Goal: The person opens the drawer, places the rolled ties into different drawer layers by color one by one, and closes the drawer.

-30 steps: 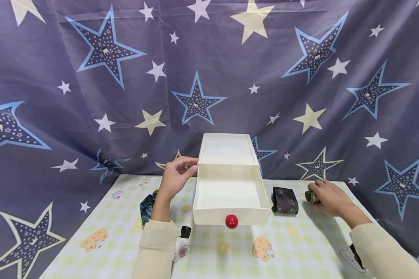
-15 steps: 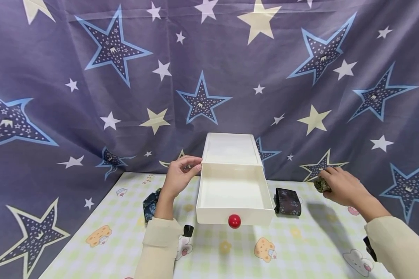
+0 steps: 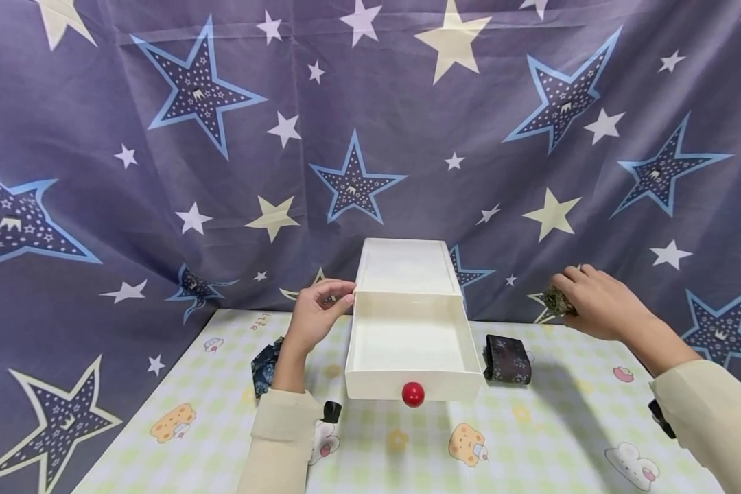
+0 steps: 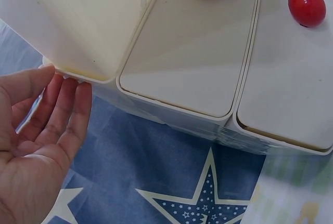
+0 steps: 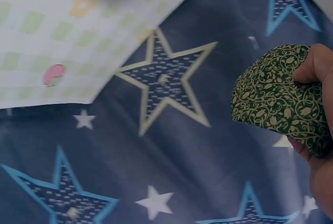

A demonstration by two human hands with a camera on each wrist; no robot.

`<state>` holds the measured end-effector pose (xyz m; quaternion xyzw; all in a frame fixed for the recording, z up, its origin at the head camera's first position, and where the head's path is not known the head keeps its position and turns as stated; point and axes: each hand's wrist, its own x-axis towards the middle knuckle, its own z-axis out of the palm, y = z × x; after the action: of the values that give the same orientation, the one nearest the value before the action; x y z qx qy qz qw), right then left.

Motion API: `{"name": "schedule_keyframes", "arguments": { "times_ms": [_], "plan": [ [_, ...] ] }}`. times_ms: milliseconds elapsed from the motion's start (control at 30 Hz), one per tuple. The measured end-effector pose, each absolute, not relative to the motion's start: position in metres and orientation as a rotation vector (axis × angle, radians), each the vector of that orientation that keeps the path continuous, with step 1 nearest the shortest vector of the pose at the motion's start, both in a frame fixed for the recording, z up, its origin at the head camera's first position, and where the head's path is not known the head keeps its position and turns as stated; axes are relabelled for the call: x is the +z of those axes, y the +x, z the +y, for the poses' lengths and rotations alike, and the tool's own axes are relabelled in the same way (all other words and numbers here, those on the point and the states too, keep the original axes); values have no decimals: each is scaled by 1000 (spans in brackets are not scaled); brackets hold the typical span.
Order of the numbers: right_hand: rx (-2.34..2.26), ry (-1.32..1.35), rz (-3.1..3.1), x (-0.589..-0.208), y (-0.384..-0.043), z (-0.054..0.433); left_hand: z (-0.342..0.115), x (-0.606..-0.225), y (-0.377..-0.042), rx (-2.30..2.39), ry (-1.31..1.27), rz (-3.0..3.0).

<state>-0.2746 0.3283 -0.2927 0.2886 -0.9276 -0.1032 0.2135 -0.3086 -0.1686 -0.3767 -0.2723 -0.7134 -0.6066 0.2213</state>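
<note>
A white drawer cabinet stands at the middle, its top drawer pulled out, with a red ball knob. Two further drawer fronts show below it in the left wrist view. My left hand touches the cabinet's left edge with fingertips and thumb, fingers fairly straight. Right of the cabinet, above the table, my right hand grips a folded green necktie with a cream vine pattern. A dark floral folded necktie lies right of the cabinet; a navy one lies left, partly behind my forearm.
A checked cloth with cartoon prints covers the table. Behind it hangs a star-patterned curtain. Dark straps with black parts show at both wrists.
My right hand has lifted the green necktie off the table and raised it, then shifted it slightly left. My left hand stays at the cabinet edge.
</note>
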Motion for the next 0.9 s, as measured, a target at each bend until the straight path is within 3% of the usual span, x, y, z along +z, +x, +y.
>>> {"name": "schedule_keyframes", "arguments": {
  "times_ms": [900],
  "plan": [
    [-278,981,-2394,-238,-241,224,-166,-376,-307,-1679,-704,-1990]
  ]
}}
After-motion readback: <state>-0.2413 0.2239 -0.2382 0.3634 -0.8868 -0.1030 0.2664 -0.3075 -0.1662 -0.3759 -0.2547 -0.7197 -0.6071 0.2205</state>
